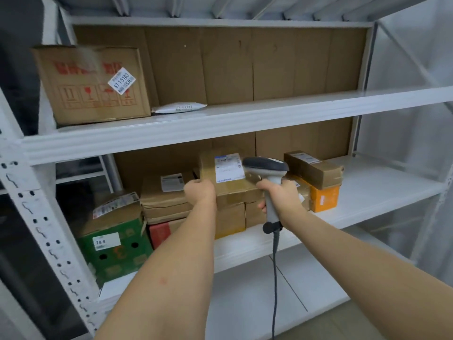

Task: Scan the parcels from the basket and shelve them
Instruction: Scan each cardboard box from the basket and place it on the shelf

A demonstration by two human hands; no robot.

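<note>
White shelving (186,123); left hand (199,192) grips brown parcel (228,177) w/ white label.

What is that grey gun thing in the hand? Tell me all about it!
It is a handheld barcode scanner, plastic by its look. Its dark grey head points left toward the white label on a brown parcel. The pale grey grip stands upright in the right hand, whose fingers curl round it. A grey cable hangs down from its base.

Both bare forearms reach forward; the left hand (199,192) grips a parcel (228,177), the right hand (282,196) a barcode scanner (267,173).
</note>
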